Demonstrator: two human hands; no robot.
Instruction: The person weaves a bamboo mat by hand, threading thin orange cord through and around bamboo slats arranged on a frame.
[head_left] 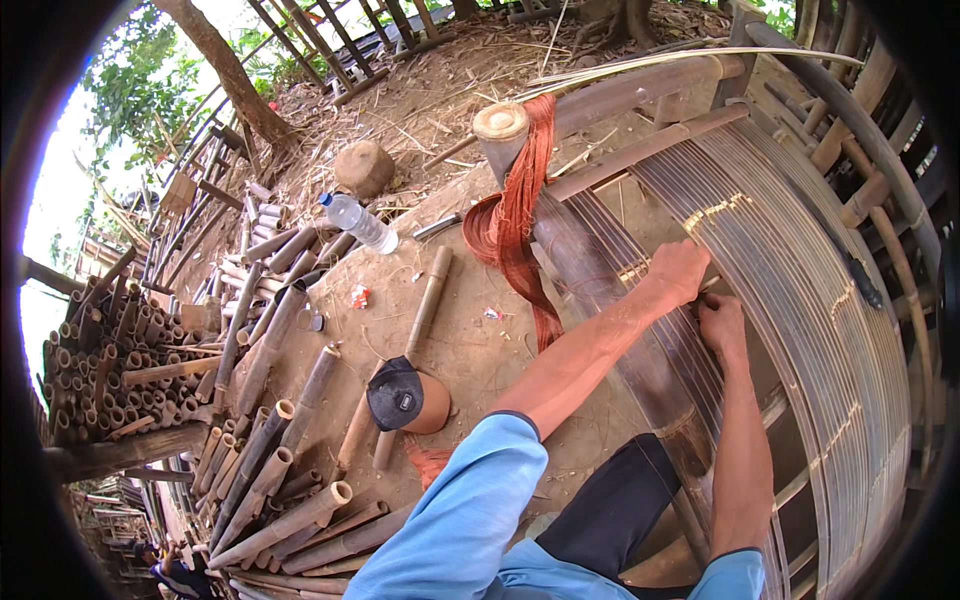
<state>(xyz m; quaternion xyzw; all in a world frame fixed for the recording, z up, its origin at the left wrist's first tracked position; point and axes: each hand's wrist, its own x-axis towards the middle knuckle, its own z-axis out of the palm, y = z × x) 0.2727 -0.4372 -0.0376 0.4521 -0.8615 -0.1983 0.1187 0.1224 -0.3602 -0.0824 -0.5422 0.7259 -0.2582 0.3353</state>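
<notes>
One dark-clothed leg [615,495] is nearest, with a cap [398,393] on the ground off to its left and a thick bamboo pole [578,250] running past it on the right toward the far side. Beyond the leg, the right hand [722,325] is the nearer of the two, its fingers curled inward by the gap between a few dark strips [600,225] on the left and a broad slatted panel [770,270] on the right. Just past it and slightly left, the left hand [680,272] is bunched like a fist, close to the right one. What either grip pinches is hidden among fingers and slats, so I cannot tell. The panel lies directly right of both hands, its long axis slanting from near right to far left, so the two hands sit one behind the other roughly along its left edge, the left hand closer to the far end. Farther off, red-brown cloth [520,200] hangs from a bamboo post left of the panel, a bottle [360,222] lies farther left, and an arched bamboo bar [650,152] crosses at the panel's far end.
</notes>
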